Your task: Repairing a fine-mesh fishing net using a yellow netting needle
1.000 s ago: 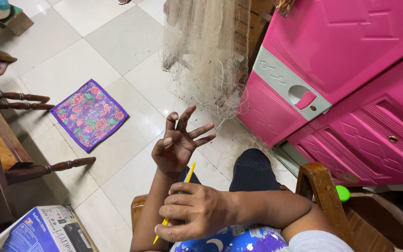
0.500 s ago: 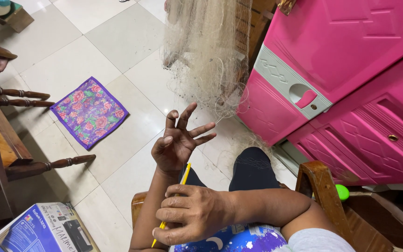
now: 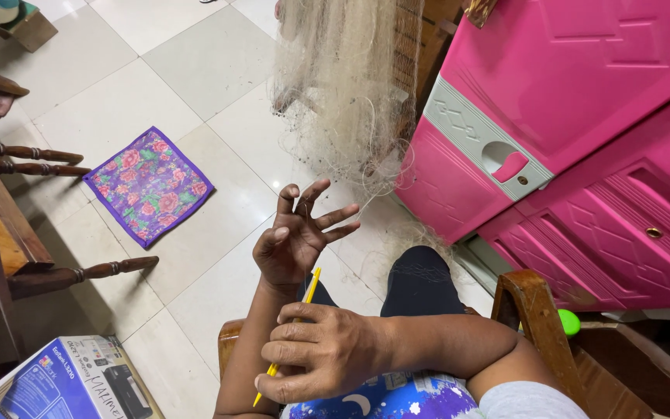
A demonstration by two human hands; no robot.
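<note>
Step in hand: net mending, judged mid-knot — the left hand [image 3: 298,247] carried the mesh while the right hand [image 3: 321,353] worked the needle.
Left hand, pose: raised in front of the chest, palm toward the camera, fingers spread wide and curled at the tips; fine threads of the fishing net [image 3: 347,93] appeared to run to the fingertips, though the strands were too thin to say which finger bore them.
Right hand, pose: lower and nearer the body, back of the hand up, forearm across the lap; fingers closed around a yellow netting needle [image 3: 304,304], which slanted up toward the left wrist.
Net position: hung in a pale bunch from above, beside the pink cabinet [image 3: 583,140], trailing down to the tiled floor [image 3: 195,70] and toward the left hand.
Next move, judgement: would call for the needle tip to pass through the loop held on the spread fingers — the left hand needs to keep the threads taut and apart.
Surroundings: floral cloth [image 3: 150,183] flat on the floor, well apart; wooden chair [image 3: 533,310] arm at the right; printed carton [image 3: 63,384] at lower left.
</note>
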